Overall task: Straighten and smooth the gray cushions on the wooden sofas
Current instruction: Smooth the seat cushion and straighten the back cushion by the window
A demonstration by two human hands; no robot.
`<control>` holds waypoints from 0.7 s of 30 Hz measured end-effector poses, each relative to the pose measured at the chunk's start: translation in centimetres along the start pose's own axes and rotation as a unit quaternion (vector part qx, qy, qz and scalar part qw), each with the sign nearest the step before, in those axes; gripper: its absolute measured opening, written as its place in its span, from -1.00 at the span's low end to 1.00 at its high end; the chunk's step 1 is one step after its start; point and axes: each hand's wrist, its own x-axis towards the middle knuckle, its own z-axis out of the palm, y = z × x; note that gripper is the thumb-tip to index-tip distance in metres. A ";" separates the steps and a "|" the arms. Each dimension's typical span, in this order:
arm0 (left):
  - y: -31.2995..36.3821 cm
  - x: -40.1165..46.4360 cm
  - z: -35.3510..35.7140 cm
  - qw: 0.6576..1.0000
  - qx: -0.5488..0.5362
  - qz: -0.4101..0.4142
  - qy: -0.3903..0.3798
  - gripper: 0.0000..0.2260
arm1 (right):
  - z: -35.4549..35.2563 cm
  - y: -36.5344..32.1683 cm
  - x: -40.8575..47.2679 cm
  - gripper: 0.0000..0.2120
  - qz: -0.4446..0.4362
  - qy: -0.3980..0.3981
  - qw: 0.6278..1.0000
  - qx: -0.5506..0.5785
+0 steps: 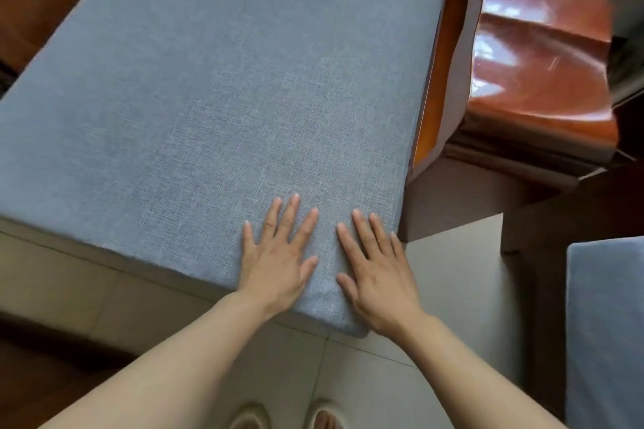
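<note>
both palms flat on the near right corner of the large gray woven seat cushion (216,108) lying on the wooden sofa: left hand (278,263) and right hand (378,280) side by side, fingers straight and spread. best swept outward with even pressure, toward the edges. glossy reddish-brown wooden armrest (543,59) close on the right; second gray cushion (606,324) at far right; pale tiled floor (463,275) below.
</note>
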 end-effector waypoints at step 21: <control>-0.4 0.1 5.3 0.977 -0.016 0.010 0.212 -0.43 | 3.9 -0.2 0.0 -0.40 -0.021 0.119 0.991 0.062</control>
